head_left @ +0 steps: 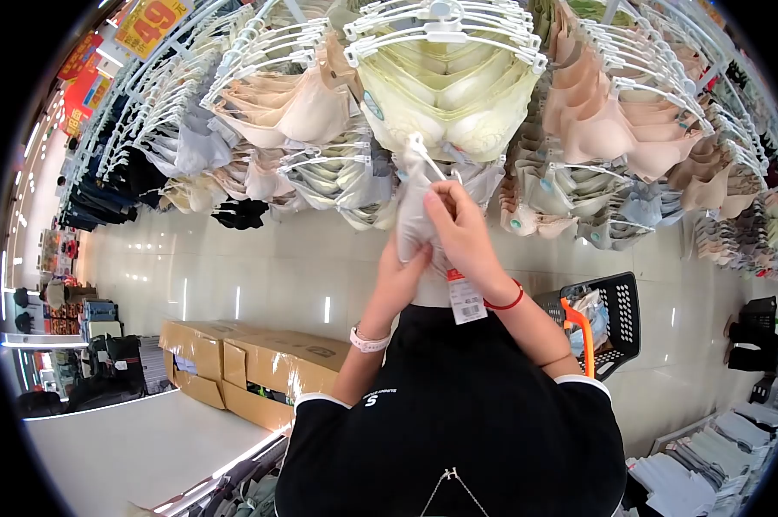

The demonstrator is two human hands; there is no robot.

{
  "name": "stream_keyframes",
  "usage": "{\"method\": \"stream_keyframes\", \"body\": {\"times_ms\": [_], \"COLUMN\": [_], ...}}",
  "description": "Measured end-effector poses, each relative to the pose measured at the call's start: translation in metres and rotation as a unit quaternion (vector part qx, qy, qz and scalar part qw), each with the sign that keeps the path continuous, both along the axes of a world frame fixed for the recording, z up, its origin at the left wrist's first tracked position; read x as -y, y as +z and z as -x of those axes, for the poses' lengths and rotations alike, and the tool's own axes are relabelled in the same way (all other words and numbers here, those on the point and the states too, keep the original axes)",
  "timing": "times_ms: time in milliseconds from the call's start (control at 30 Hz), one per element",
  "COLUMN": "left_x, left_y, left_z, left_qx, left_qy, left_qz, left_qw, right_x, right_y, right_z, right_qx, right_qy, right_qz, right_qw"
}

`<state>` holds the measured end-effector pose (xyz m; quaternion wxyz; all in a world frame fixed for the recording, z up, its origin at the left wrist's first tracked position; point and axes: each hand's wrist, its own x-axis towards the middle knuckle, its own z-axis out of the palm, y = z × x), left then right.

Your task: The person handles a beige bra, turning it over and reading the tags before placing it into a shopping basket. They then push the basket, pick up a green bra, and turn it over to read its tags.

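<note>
A light grey bra (416, 211) on a white hanger (423, 155) is in front of my chest. My left hand (403, 269) is closed round its lower part. My right hand (454, 217) is closed at its upper right side, close below the hanger's end. A white price tag (467, 300) with a red top hangs from the bra between my forearms. Just beyond the bra, pale yellow bras (449, 103) hang in a row on white hangers.
Peach bras (290, 112) hang at the left and beige ones (617, 129) at the right. Cardboard boxes (272, 358) stand at lower left. A black basket (621, 323) with an orange handle is at my right. Folded clothes (686, 465) lie at lower right.
</note>
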<state>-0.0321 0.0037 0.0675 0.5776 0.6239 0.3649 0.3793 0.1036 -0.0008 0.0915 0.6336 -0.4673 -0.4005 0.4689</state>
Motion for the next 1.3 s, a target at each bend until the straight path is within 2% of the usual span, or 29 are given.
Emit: {"method": "stream_keyframes", "body": {"times_ms": [33, 67, 167, 200, 233, 300, 333, 433, 533, 633, 667, 733, 767, 800, 867, 900, 933, 1033, 1067, 1133, 1167, 1200, 1300], "left_x": [-0.003, -0.002, -0.004, -0.005, -0.005, 0.000, 0.002, -0.002, -0.006, -0.010, -0.011, -0.014, -0.018, -0.025, -0.036, -0.033, -0.025, -0.007, 0.002, 0.004, -0.002, -0.004, -0.012], "left_y": [-0.010, 0.001, 0.004, 0.005, 0.008, 0.018, 0.019, 0.010, -0.001, -0.004, -0.002, 0.005, 0.003, -0.002, -0.018, -0.019, -0.019, 0.019, 0.030, 0.041, 0.044, 0.045, 0.011], "left_z": [0.000, 0.000, 0.007, 0.009, 0.011, 0.012, 0.011, 0.011, 0.013, 0.014, 0.014, 0.013, 0.013, 0.014, 0.016, 0.015, 0.013, 0.009, 0.003, -0.002, -0.004, -0.005, 0.003], "left_qx": [0.058, 0.103, 0.198, 0.213, 0.239, 0.290, 0.284, 0.310, 0.308, 0.304, 0.277, 0.220, 0.126, 0.030, -0.096, -0.053, -0.010, -0.077, -0.123, -0.187, -0.207, -0.226, -0.133], "left_qy": [0.033, 0.041, 0.092, 0.100, 0.099, 0.094, 0.099, 0.084, 0.078, 0.069, 0.073, 0.080, 0.084, 0.086, 0.051, 0.045, 0.037, -0.014, -0.004, -0.045, -0.094, -0.143, -0.016], "left_qz": [0.040, 0.029, 0.114, 0.110, 0.129, 0.169, 0.168, 0.185, 0.211, 0.220, 0.211, 0.195, 0.170, 0.144, 0.035, -0.004, -0.044, -0.231, -0.326, -0.411, -0.403, -0.394, -0.306], "left_qw": [0.997, 0.993, 0.969, 0.966, 0.957, 0.937, 0.939, 0.929, 0.924, 0.924, 0.935, 0.953, 0.974, 0.985, 0.993, 0.998, 0.998, 0.970, 0.937, 0.891, 0.886, 0.879, 0.943], "right_x": [0.000, 0.004, 0.014, 0.018, 0.020, 0.020, 0.019, 0.028, 0.027, 0.029, 0.030, 0.027, 0.026, 0.025, 0.013, 0.007, 0.005, -0.002, -0.004, -0.002, -0.001, -0.007, -0.008], "right_y": [0.006, 0.016, 0.020, 0.022, 0.018, -0.002, -0.018, -0.032, -0.054, -0.045, -0.028, -0.026, -0.026, -0.014, -0.020, -0.024, -0.028, -0.028, -0.036, -0.029, -0.027, -0.043, -0.025], "right_z": [-0.001, -0.004, -0.029, -0.040, -0.046, -0.049, -0.045, -0.023, -0.006, -0.018, -0.018, -0.021, -0.023, -0.027, -0.030, -0.031, -0.038, -0.036, -0.040, -0.042, -0.043, -0.046, -0.056], "right_qx": [-0.025, -0.058, 0.153, 0.252, 0.258, 0.267, 0.235, 0.072, -0.009, 0.097, 0.105, 0.083, 0.072, -0.009, -0.133, -0.193, -0.199, -0.196, -0.159, -0.063, -0.014, -0.026, 0.143], "right_qy": [-0.008, 0.002, -0.072, -0.063, -0.030, 0.035, 0.087, 0.206, 0.104, 0.065, 0.026, 0.005, -0.008, 0.032, 0.046, 0.052, 0.097, 0.155, 0.204, 0.228, 0.241, 0.274, 0.280], "right_qz": [-0.016, -0.037, -0.135, -0.147, -0.162, -0.187, -0.197, -0.102, -0.048, 0.018, -0.011, 0.004, 0.013, 0.040, 0.119, 0.156, 0.200, 0.218, 0.224, 0.200, 0.188, 0.136, 0.140], "right_qw": [1.000, 0.998, 0.976, 0.954, 0.952, 0.945, 0.948, 0.971, 0.993, 0.993, 0.994, 0.996, 0.997, 0.999, 0.983, 0.967, 0.954, 0.943, 0.939, 0.951, 0.952, 0.952, 0.939]}}
